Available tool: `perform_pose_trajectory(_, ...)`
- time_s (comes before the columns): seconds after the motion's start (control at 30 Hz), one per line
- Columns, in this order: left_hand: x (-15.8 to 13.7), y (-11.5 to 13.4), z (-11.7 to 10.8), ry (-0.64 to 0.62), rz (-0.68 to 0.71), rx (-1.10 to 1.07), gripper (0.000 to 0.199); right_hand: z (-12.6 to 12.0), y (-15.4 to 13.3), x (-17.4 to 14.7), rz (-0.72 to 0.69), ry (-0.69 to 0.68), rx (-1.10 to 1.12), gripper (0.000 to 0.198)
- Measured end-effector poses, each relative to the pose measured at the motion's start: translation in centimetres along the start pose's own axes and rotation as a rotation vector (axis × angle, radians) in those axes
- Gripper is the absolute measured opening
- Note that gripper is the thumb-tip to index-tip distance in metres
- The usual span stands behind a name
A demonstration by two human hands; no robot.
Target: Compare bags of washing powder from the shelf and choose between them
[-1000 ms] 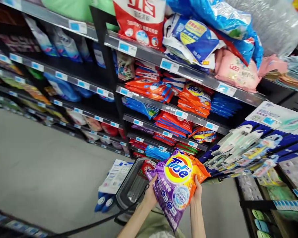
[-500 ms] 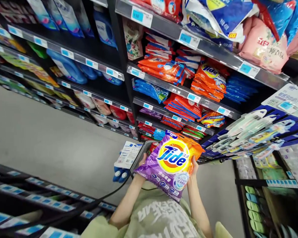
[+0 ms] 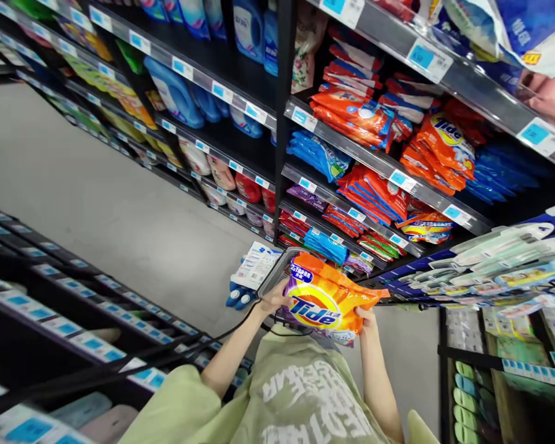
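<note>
A bag of Tide laundry powder [image 3: 321, 299], orange, yellow and purple, is held between my two hands in front of my body. My left hand [image 3: 274, 298] grips its left edge, with part of the fingers hidden behind the bag. On the opposite side, my right hand [image 3: 365, 319] pinches the orange right edge. The bag's top leans away from me, so its printed front looks foreshortened. Just beyond my left hand is a grey basket [image 3: 277, 271], partly covered by the bag.
Shelves of orange Tide bags [image 3: 444, 145] and blue detergent bottles [image 3: 173, 92] rise ahead. Blue-capped bottles [image 3: 239, 297] stand beside the basket. Hanging packets [image 3: 499, 259] jut out at right. A lower shelf [image 3: 69, 324] with price tags runs along the left; grey floor [image 3: 120, 185] lies between.
The Tide bag has tipped, its top going away from me and its front now foreshortened. Both hands keep hold of it. The view has shifted, so the shelves sit farther right.
</note>
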State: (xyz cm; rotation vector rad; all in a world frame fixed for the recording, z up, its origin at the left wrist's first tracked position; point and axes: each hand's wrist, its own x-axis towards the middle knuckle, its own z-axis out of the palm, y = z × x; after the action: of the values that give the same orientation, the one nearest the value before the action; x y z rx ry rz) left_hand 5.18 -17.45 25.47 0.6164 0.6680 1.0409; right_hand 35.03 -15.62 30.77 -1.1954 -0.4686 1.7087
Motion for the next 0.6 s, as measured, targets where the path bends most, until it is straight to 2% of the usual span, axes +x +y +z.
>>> perform_pose_trajectory(0.1, -0.1, -0.4, 0.0, 0.05, 0.046, 0.06, 0.081, 0.5, 0.2, 0.5, 0.045, -0.147, -0.156, 0.055)
perform_pose_trajectory(0.2, -0.6, -0.7, 0.4, 0.177, 0.098, 0.041, 0.076, 1.6, 0.5, 1.1, 0.064, -0.206, -0.263, 0.054)
perform_pose_trajectory(0.33, -1.1, -0.7, 1.1, 0.376, 0.175, -0.046, 0.073, 3.9, 0.9, 1.8, 0.056, -0.176, -0.281, 0.061)
perform_pose_trajectory(0.47, -0.8, 0.0, 1.1, 0.493, 0.27, -0.019, 0.068, 6.0, 1.1, 2.4, -0.042, -0.109, -0.288, 0.07)
perform_pose_trajectory(0.6, -0.9, 1.3, 1.7, 0.583, 0.325, 0.111, 0.06, 7.1, 0.3, 1.9, -0.149, -0.084, -0.35, 0.058)
